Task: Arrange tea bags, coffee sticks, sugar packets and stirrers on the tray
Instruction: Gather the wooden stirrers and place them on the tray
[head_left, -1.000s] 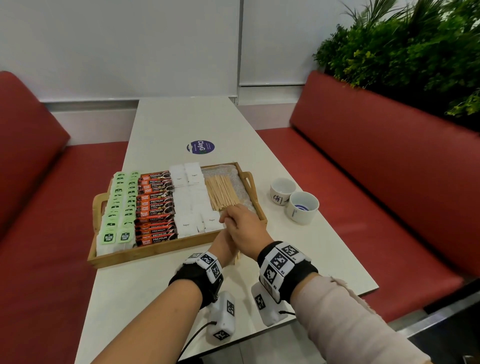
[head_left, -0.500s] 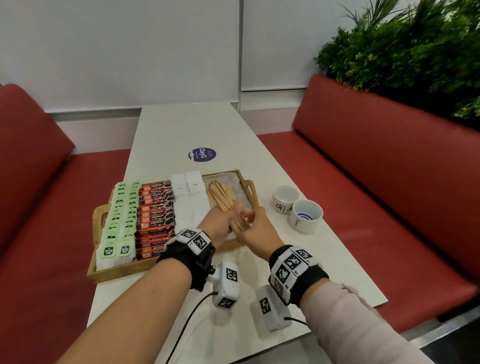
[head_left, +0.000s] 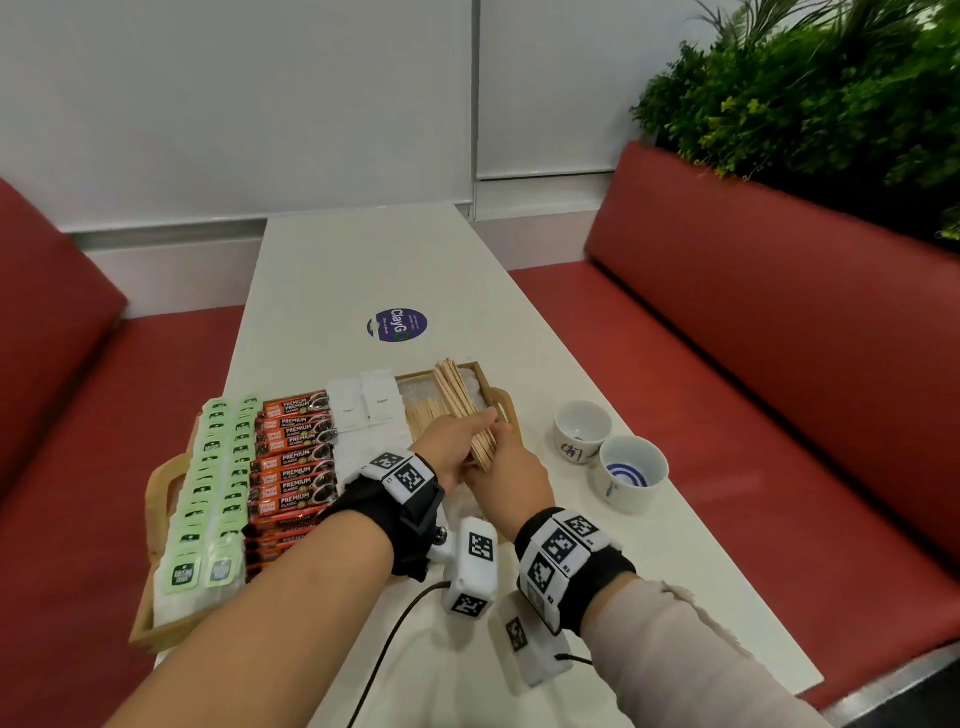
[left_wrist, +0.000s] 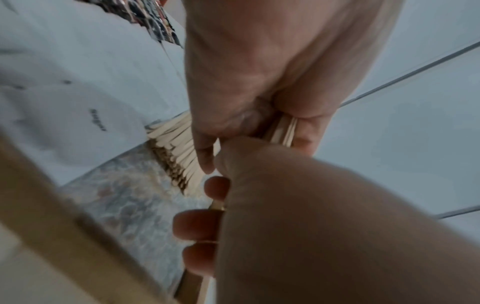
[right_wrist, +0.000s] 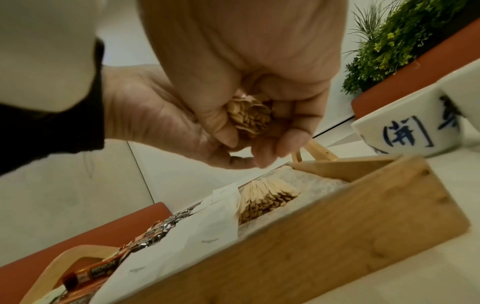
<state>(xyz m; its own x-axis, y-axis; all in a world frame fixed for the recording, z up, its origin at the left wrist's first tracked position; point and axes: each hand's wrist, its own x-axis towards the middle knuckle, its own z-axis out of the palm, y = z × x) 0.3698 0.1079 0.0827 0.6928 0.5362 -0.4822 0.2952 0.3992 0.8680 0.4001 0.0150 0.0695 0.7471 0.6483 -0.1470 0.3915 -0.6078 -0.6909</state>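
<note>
A wooden tray (head_left: 155, 483) holds rows of green tea bags (head_left: 208, 499), orange coffee sticks (head_left: 296, 467) and white sugar packets (head_left: 363, 410). A pile of wooden stirrers (head_left: 423, 413) lies on the liner at its right end. Above that end both hands hold one bundle of stirrers (head_left: 462, 410), tilted up and away from me. My right hand (head_left: 511, 467) grips its near end; in the right wrist view the stick ends (right_wrist: 249, 117) show inside the curled fingers. My left hand (head_left: 457, 441) grips the bundle (left_wrist: 285, 131) from the left.
Two white cups with blue marks (head_left: 582, 431) (head_left: 632, 470) stand on the table right of the tray. A round purple sticker (head_left: 396, 325) lies beyond it. Red benches run along both sides, and plants (head_left: 805, 93) rise behind the right bench.
Both hands have risen from the tray's near edge to above its right end, carrying the stirrer bundle. The bundle now stands clear of the pile.
</note>
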